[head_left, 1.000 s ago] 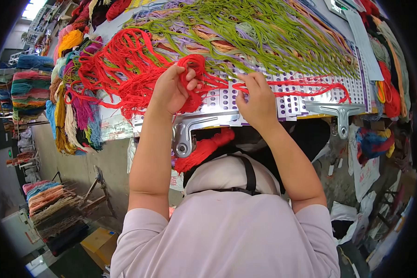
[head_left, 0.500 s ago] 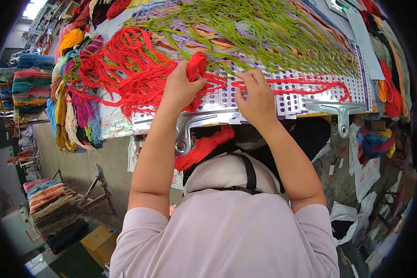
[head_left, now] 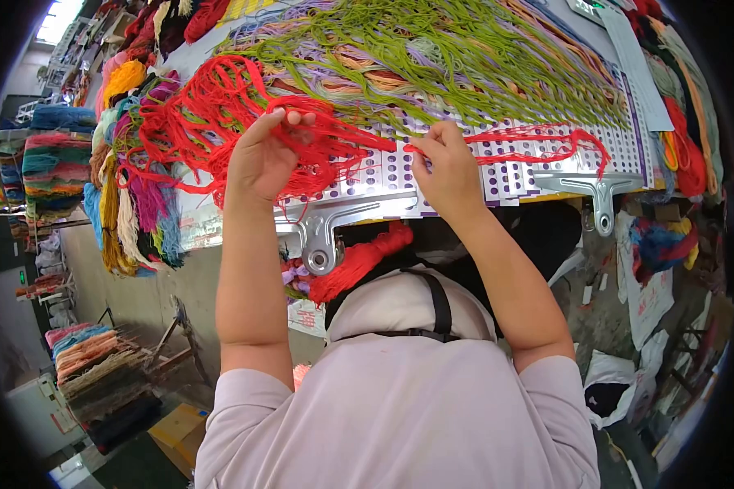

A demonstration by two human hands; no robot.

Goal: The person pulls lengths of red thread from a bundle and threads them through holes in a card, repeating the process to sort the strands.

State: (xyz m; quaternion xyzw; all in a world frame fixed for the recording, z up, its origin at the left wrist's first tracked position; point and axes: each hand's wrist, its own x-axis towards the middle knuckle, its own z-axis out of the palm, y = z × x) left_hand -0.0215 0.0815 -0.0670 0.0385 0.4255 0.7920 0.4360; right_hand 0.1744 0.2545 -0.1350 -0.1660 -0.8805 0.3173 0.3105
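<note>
From the head view, my left hand (head_left: 263, 163) has a half-open grip among loops of red yarn (head_left: 196, 106) beside perforated cards (head_left: 375, 175); my right hand (head_left: 450, 171) pinches its strands. Uneven tension could tangle it with the green yarn (head_left: 432, 49).

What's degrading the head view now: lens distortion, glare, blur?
Head view: fisheye bend, black vignette at the corners; glare on the metal clip near the right hand; blown-out window top left; small background detail, such as the distant racks, too soft to read.
</note>
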